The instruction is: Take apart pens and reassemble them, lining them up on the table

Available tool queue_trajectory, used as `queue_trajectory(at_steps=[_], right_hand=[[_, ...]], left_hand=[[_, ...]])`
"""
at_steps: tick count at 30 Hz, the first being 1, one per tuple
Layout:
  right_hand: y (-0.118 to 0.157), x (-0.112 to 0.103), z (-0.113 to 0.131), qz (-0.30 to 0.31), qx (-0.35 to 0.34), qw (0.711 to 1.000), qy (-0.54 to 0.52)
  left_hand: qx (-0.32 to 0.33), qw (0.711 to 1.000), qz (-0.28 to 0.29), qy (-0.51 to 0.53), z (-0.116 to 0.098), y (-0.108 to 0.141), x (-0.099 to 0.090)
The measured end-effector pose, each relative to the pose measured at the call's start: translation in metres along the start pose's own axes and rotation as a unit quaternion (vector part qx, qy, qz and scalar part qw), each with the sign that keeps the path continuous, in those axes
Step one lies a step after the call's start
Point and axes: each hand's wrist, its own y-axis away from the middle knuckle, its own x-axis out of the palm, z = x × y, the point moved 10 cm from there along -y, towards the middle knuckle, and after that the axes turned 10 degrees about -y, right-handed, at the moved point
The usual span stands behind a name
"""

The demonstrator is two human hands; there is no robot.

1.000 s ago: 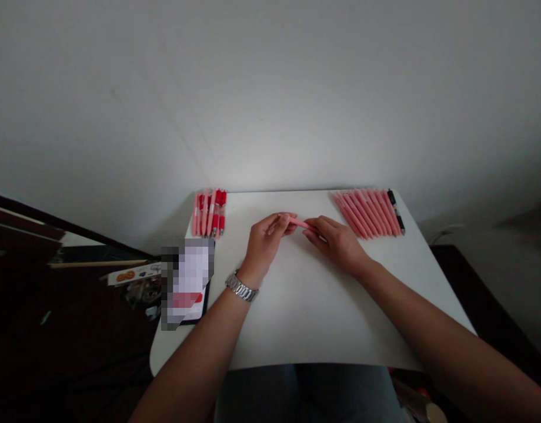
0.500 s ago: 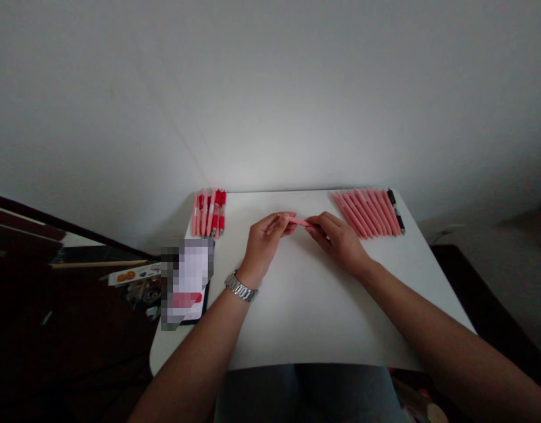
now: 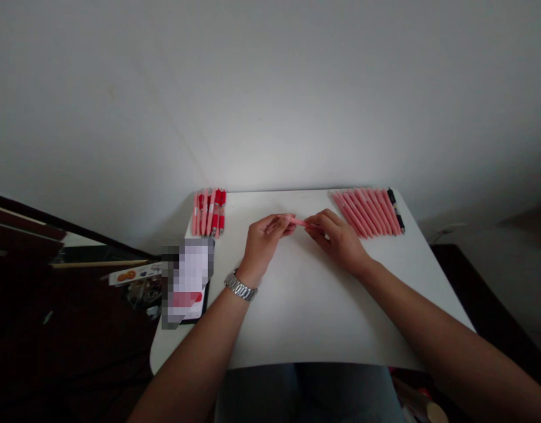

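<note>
A slim pink pen-like item is held just above the middle of the white table. My left hand pinches its left end, and my right hand grips its right end, the fingers of both hands closed round it. The fingers hide both ends. To the right of my right hand lies a row of several pink wrapped pens, with a black pen at the row's right end. Several pink and red pens lie side by side at the table's back left.
A phone-like device, its screen blurred out, lies at the table's left edge. Beyond that edge sits a clutter of small items with a sticker sheet. The wall rises behind the table.
My right hand has shifted slightly on the pink item, its fingers a little higher. My left hand is almost where it was.
</note>
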Motion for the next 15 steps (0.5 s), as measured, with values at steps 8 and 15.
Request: queue_trajectory(at_steps=[8,15], right_hand=[[0.001,0.0,-0.008,-0.005,0.028,1.0,0.003],[0.002,0.001,-0.013,-0.003,0.028,1.0,0.001]], left_hand=[[0.012,1.0,0.027,-0.004,-0.004,-0.001,0.004],[0.034,0.999,0.035,-0.005,-0.002,-0.003,0.004]])
